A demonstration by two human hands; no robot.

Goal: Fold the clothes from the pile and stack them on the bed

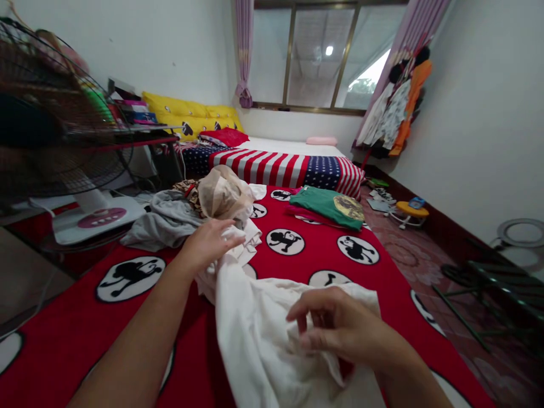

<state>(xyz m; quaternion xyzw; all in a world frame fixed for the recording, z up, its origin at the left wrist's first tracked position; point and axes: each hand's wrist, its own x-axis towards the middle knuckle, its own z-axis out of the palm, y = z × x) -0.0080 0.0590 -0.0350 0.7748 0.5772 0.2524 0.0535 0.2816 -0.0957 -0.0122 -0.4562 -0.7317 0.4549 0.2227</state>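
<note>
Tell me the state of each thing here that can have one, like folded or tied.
White cloth: loose, wrinkled
Green shirt: folded
Grey cloth: crumpled
Beige cloth: bunched up
Left curtain: tied back
Clothes by the window: hung up
Fan: running or not, cannot tell
Left hand: fingers extended, grip unclear
Right hand: fingers parted, loosely curled

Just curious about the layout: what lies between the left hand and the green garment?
In the head view, white cloth lies beside the left hand, then red cover with round monkey prints toward the green garment.
</note>
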